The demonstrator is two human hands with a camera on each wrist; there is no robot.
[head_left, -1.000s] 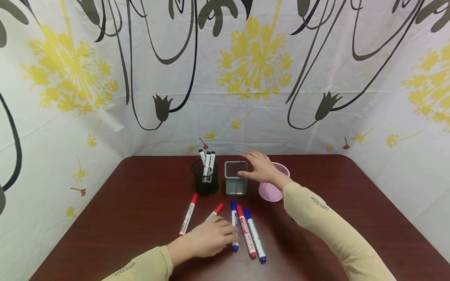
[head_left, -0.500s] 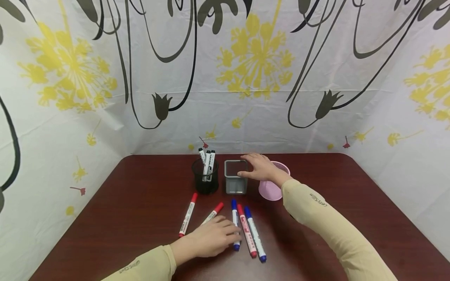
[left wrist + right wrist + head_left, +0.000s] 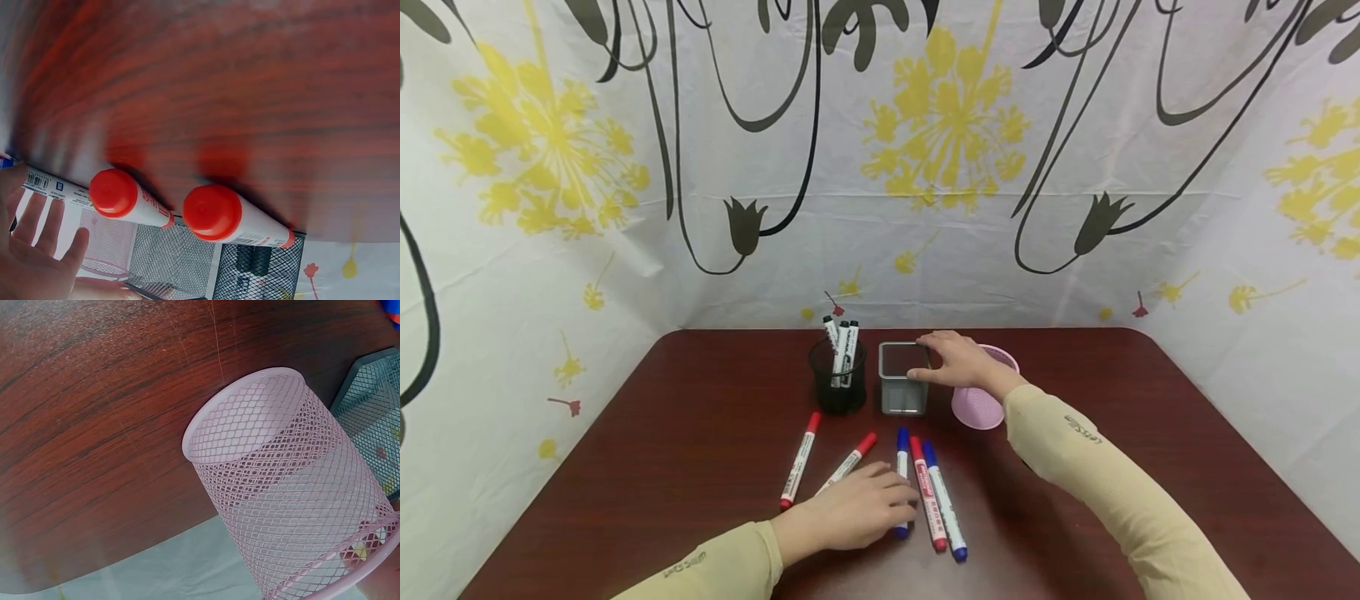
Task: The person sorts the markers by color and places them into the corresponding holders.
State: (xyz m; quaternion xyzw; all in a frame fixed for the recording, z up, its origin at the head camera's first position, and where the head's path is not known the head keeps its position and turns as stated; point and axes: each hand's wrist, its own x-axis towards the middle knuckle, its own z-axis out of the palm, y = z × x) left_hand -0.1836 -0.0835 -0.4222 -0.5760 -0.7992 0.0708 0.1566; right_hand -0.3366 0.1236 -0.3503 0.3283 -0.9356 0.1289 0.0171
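Note:
My left hand (image 3: 859, 506) lies over a blue-capped marker (image 3: 902, 458) on the table and holds its barrel between thumb and fingers. In the left wrist view, that marker's white barrel (image 3: 40, 182) passes by the fingers. My right hand (image 3: 958, 360) grips the rim of a grey square mesh pen holder (image 3: 904, 400), thumb on the near side, fingers toward the back. Right of the held marker lie a red marker (image 3: 930, 500) and another blue marker (image 3: 947, 512). Two more red markers, one (image 3: 800, 462) farther left and one (image 3: 850, 460) partly under my left hand, lie nearby.
A black round mesh pen holder (image 3: 838, 396) with several black-capped markers (image 3: 844, 354) stands left of the grey one. A pink mesh pen holder (image 3: 976, 410) stands upright under my right wrist. Behind the brown table (image 3: 700, 450) hangs a patterned cloth (image 3: 865, 175).
My left hand has shifted slightly to the right, and the blue marker's angle has changed a little with it. The right hand stays on the grey pen holder.

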